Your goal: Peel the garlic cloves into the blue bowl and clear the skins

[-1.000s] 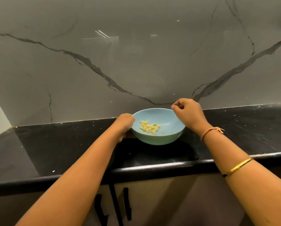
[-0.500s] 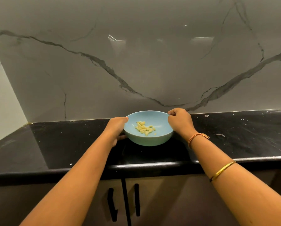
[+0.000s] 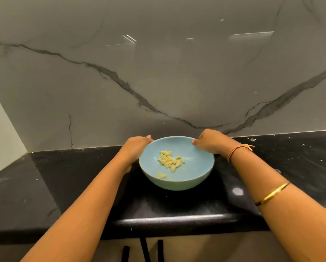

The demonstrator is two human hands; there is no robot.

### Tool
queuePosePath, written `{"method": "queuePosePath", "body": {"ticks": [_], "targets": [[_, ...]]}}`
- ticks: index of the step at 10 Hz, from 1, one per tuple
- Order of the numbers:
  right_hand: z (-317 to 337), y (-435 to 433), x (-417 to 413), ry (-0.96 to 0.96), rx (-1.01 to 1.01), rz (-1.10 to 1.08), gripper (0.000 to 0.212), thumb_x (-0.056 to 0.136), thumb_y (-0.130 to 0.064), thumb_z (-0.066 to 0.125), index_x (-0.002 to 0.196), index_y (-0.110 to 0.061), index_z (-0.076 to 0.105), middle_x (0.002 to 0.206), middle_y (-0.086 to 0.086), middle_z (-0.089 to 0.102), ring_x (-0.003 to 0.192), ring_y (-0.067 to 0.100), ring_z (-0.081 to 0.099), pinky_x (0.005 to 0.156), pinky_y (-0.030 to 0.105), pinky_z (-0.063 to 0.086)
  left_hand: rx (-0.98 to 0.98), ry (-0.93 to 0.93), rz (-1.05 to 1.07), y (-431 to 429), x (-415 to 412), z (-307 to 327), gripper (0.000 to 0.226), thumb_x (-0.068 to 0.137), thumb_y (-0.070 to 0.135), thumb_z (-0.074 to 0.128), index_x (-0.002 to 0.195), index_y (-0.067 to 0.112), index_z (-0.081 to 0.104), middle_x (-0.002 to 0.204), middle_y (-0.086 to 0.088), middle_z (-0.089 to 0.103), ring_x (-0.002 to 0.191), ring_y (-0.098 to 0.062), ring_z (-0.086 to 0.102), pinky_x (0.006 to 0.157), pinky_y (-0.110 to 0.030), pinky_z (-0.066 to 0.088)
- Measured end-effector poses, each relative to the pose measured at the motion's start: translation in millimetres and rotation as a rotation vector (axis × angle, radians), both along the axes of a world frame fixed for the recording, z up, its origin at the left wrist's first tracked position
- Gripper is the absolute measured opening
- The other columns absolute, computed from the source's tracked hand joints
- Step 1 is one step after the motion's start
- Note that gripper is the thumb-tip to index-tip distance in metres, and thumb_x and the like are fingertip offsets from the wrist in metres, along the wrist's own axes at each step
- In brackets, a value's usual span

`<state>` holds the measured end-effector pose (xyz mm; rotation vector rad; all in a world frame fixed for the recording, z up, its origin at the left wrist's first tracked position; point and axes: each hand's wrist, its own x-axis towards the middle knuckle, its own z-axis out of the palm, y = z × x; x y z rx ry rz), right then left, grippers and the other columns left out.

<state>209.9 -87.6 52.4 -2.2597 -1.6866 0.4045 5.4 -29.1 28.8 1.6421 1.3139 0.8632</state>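
Peeling looks done: bare garlic cloves [image 3: 169, 161] lie in the blue bowl [image 3: 177, 186] near the back edge of the bench [image 3: 63, 186], left hand [image 3: 134, 148] and right hand [image 3: 210, 142] each with a grip curled round its rim, with seemingly only pale flecks [image 3: 253, 139] left to clear.

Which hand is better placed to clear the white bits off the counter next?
Probably the right hand: the white bits lie just beyond its wrist, while the left hand grips the other side of the bowl.

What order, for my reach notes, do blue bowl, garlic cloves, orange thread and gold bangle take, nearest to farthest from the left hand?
1. blue bowl, touching the left hand.
2. garlic cloves, inside the bowl.
3. orange thread, right wrist.
4. gold bangle, right forearm.
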Motion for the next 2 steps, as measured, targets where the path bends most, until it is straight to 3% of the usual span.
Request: {"method": "queuePosePath", "body": {"ticks": [1,2], "targets": [[10,4,1,-0.073,-0.123,0.06,0.048,0.097,-0.044,0.043,0.118,-0.002,0.057,0.118,0.015,0.059,0.099,0.028,0.054,0.073,0.028,0.037,-0.004,0.219,-0.08,13,10,7,0.042,0.101,0.037,0.038,0.096,0.008,0.067,0.097,-0.007,0.064,0.086,-0.021,0.059,0.077,-0.032,0.044],[24,3,0,-0.108,-0.193,0.067,0.058,0.094,-0.057,0.039,0.104,-0.005,0.061,0.104,0.011,0.062,0.085,0.023,0.051,0.074,0.03,0.041,-0.013,0.384,-0.147,20,16,20,0.045,0.101,0.039,0.036,0.102,0.007,0.067,0.1,-0.01,0.065,0.091,-0.024,0.06,0.079,-0.033,0.044]]}}
